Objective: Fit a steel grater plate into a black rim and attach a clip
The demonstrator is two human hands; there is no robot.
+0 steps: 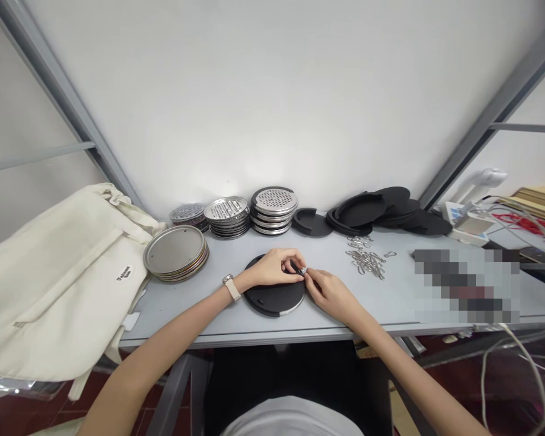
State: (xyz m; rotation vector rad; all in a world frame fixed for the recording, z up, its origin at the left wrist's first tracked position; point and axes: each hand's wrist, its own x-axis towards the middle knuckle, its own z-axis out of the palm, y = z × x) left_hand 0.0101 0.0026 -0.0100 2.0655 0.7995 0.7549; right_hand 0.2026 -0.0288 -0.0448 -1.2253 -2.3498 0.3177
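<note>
A round black disc with a silver rim (275,297) lies on the grey table (390,303) in front of me. My left hand (275,268) rests on its far edge, fingers curled in a pinch. My right hand (329,290) meets it from the right, fingers also pinched. Between the fingertips sits a small shiny metal clip (302,272) at the disc's right edge, held by both hands. A loose pile of similar metal clips (367,257) lies to the right of my hands.
Stacks of perforated metal discs (272,209) and plain metal plates (176,253) stand at the back left. Black round covers (376,212) are heaped at the back right. A cream cloth bag (59,278) fills the left. Cables and a white device (470,209) lie far right.
</note>
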